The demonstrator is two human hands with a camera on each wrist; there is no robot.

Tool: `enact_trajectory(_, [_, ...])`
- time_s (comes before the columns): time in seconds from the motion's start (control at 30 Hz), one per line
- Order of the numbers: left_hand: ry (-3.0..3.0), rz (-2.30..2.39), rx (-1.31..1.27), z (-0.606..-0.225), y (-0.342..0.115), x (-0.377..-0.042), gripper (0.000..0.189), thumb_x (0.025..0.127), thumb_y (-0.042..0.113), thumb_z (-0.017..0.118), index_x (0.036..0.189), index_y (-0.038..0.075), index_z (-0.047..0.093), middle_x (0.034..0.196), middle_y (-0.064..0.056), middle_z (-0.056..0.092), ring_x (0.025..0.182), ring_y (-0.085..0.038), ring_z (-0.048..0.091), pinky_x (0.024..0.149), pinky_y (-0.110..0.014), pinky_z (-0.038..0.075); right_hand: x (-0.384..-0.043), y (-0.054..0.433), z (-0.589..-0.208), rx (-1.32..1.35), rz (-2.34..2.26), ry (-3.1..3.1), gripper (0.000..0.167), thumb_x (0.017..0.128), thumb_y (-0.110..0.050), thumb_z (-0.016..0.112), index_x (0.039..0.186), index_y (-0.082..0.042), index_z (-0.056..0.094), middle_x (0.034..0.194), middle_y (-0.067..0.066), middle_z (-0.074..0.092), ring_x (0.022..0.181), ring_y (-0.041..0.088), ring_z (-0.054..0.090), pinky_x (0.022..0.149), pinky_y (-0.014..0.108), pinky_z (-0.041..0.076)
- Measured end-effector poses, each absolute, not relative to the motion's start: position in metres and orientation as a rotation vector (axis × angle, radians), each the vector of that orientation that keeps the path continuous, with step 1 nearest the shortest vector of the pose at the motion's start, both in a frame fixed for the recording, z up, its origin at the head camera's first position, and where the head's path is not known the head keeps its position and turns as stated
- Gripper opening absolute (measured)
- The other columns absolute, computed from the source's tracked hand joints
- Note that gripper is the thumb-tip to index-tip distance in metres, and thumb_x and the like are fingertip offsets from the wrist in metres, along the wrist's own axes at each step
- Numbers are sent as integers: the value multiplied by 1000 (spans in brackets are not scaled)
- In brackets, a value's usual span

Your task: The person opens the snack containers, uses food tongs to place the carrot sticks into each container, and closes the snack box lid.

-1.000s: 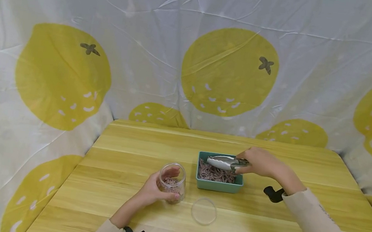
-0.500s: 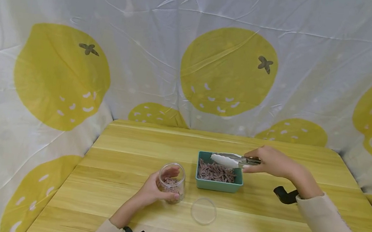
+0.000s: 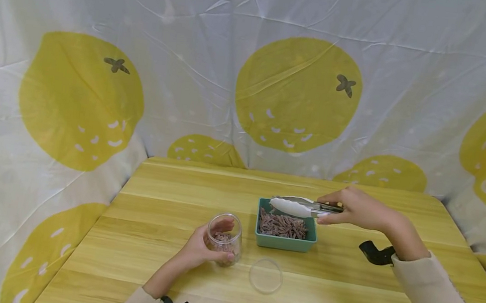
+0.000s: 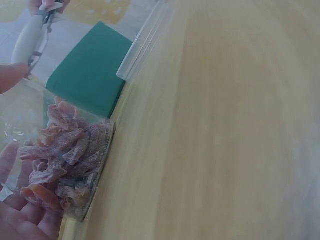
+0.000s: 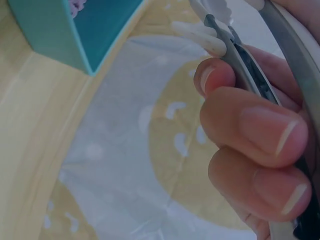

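Note:
My left hand grips a clear jar, thumb on the near side and fingers round the far side. Brownish-purple dried strips fill the lower part of the jar, seen through its wall in the left wrist view. In my right hand is a pair of metal tongs with white scalloped tips, held between thumb and fingers. The tips hover over the back of a teal rectangular container, which holds a heap of similar strips. I cannot tell whether the tongs pinch a strip.
A clear round lid lies flat on the wooden table, in front of the container and right of the jar. A lemon-print cloth hangs behind and beside the table. Black devices sit at both wrists.
My right hand has risen and moved right, lifting the tongs from the strips to above the container. Their tips have lately shifted slightly left. The left hand and jar have stayed put.

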State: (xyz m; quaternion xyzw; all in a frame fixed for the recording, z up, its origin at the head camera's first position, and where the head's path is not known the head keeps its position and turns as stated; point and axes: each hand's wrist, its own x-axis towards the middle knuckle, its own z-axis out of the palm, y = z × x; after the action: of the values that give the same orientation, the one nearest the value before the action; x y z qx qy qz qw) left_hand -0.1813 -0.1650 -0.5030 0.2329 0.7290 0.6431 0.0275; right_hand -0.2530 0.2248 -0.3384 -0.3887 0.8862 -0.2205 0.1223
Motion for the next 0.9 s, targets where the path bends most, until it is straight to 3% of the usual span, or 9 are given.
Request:
enact_trajectory(0.03, [2246, 1989, 721, -503, -165, -181, 77, 75, 2, 87, 142, 3, 49, 140, -16, 55, 132, -37, 48, 112, -42, 37, -253, 224, -338, -1131, -646, 2585, 61, 93, -45, 68, 131, 2, 63, 67, -6, 58, 40, 1, 19, 71, 30, 50])
enact_trajectory(0.13, [2236, 1996, 725, -503, -165, -181, 77, 75, 3, 87, 142, 3, 49, 140, -16, 55, 132, -38, 48, 112, -42, 37, -251, 221, -334, -1148, -664, 2572, 61, 93, -45, 68, 132, 1, 62, 73, -2, 63, 44, 0, 17, 70, 29, 48])
enact_trajectory(0.27, [2234, 2000, 727, -504, -165, -182, 77, 75, 2, 87, 142, 2, 49, 140, -17, 55, 132, -38, 48, 112, -42, 37, -248, 214, -328, -1175, -683, 2558, 59, 93, -44, 69, 132, 0, 62, 110, 8, 72, 45, 0, 20, 70, 30, 47])
enact_trajectory(0.47, [2249, 1996, 719, -505, -165, -182, 77, 74, 2, 87, 141, 1, 50, 139, -17, 56, 131, -37, 49, 112, -39, 38, -244, 199, -319, -1192, -676, 2530, 61, 92, -47, 69, 134, -4, 63, 108, 3, 72, 48, 1, 18, 67, 28, 45])
enact_trajectory(0.53, [2249, 1996, 716, -505, -165, -183, 77, 74, 2, 87, 141, 1, 50, 139, -18, 56, 131, -37, 49, 112, -38, 38, -243, 193, -318, -1205, -673, 2512, 60, 91, -48, 69, 134, -5, 63, 100, 0, 72, 49, 1, 19, 64, 27, 45])
enact_trajectory(0.63, [2244, 1999, 723, -505, -166, -182, 77, 75, 2, 87, 141, 1, 49, 139, -20, 55, 131, -38, 49, 112, -38, 38, -243, 184, -319, -1228, -684, 2490, 58, 91, -48, 70, 133, -7, 64, 114, 1, 71, 49, 1, 24, 63, 27, 45])
enact_trajectory(0.8, [2238, 1995, 724, -504, -165, -182, 78, 75, 2, 87, 142, 0, 48, 141, -24, 52, 132, -40, 47, 113, -39, 36, -245, 170, -324, -1259, -698, 2437, 58, 91, -47, 70, 133, -7, 64, 114, 1, 71, 50, 2, 24, 61, 26, 43])
enact_trajectory(0.9, [2251, 1973, 688, -503, -165, -182, 78, 75, 4, 87, 143, 1, 48, 142, -23, 52, 133, -38, 47, 113, -41, 36, -246, 162, -328, -1301, -706, 2401, 57, 92, -45, 70, 132, -5, 64, 115, 1, 71, 53, 1, 36, 63, 26, 46])
